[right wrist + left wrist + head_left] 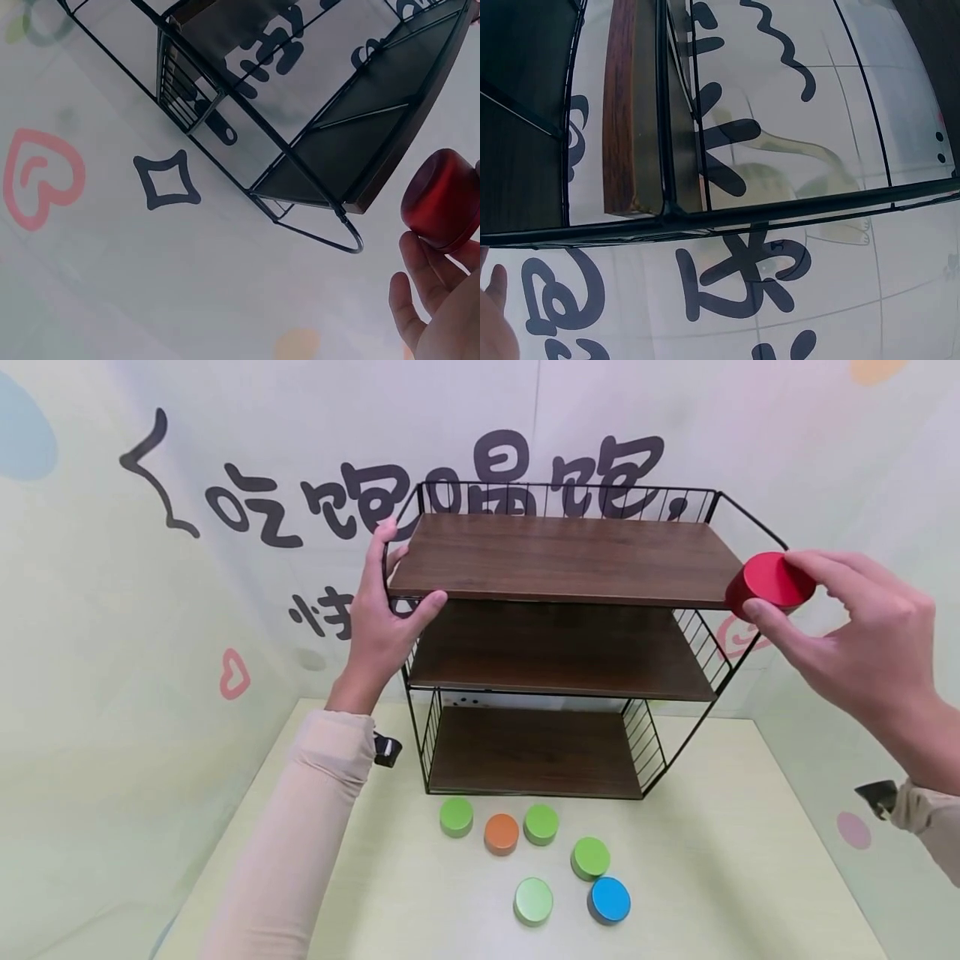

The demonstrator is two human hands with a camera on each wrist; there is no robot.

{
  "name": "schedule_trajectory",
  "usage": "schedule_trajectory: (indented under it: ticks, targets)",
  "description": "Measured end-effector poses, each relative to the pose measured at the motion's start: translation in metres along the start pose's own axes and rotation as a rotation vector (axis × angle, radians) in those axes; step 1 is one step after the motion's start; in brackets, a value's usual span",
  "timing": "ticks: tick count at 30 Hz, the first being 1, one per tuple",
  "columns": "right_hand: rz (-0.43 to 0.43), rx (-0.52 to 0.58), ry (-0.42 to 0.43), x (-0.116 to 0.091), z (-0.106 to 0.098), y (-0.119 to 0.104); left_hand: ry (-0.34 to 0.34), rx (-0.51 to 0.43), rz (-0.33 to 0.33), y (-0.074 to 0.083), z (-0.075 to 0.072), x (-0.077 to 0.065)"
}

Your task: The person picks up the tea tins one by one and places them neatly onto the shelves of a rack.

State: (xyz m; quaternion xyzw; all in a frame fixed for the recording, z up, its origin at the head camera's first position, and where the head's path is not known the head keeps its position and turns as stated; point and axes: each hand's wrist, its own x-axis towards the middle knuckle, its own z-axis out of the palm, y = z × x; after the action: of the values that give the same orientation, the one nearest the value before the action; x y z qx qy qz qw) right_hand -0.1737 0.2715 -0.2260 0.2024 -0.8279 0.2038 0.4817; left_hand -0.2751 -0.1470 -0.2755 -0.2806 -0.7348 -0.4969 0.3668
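While your left hand (pixel 377 622) is gripping the shelf rack (pixel 558 652) left of centre in the frame, its thumb resting at the front edge of the top shelf (pixel 570 557), your right hand (pixel 873 627) is pinching the red tin (pixel 778 583) at upper right, thumb and fingers parted only by its width. For a secure hold, you should be pressing lightly and evenly, keeping the tin level and clear of the rack's front corner; in the right wrist view a gap is showing between them. Your left hand should be steadying that thin wire frame, as it could be rocking if bumped. The tin is looking short and round, its flat top showing bright red, its sides giving off a darker, metallic sheen.
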Motion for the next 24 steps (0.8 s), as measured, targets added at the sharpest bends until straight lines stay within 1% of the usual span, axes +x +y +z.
schedule_trajectory:
  ticks: [4,11,13,18,24]
  targets:
    - [0.014,-0.009,0.003,0.003,0.001,0.002,-0.002,-0.004,-0.001,0.001,0.000,0.000]
    - [0.043,-0.064,-0.003,0.009,0.004,0.007,0.001,-0.011,0.003,0.000,0.001,0.000]
    - [0.064,-0.072,0.001,0.012,0.006,0.006,0.006,-0.017,0.004,0.000,0.001,-0.001]
    - [0.117,-0.077,-0.011,0.017,0.009,0.006,0.010,-0.021,0.010,0.001,0.002,0.000]
    - [0.138,-0.084,-0.042,0.018,0.013,0.013,0.009,-0.027,0.014,0.002,0.001,-0.001]
